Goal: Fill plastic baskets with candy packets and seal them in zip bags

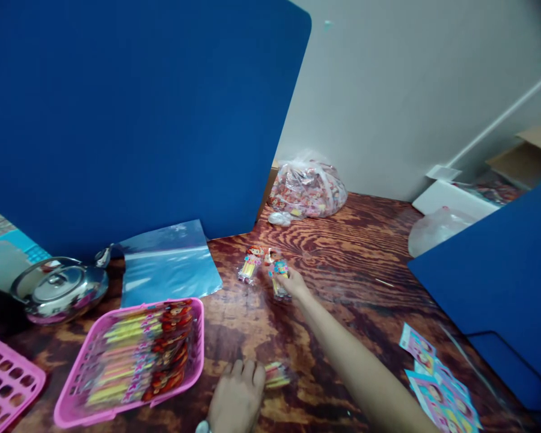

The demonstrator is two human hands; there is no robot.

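My right hand (294,284) reaches across the table and pinches a small clear packet of pale sticks (279,269) topped with a printed cartoon card. Just left of it lies a similar packet (250,264) with a red-haired character. Nearer to me, my left hand (238,394) rests low over the table, fingers bent and close together. From its thumb side sticks out a packet of yellow and red sticks (277,374), its other end hidden under the hand. Left of that hand, a pink basket (202,337) holds several such packets in a row.
A blue panel (162,120) rises at the back, a clear plastic sheet (169,264) before it. A metal kettle (67,288) and another pink basket (9,379) stand left. A full plastic bag (309,186) sits behind. Printed cards (442,385) and another blue panel (500,282) are right.
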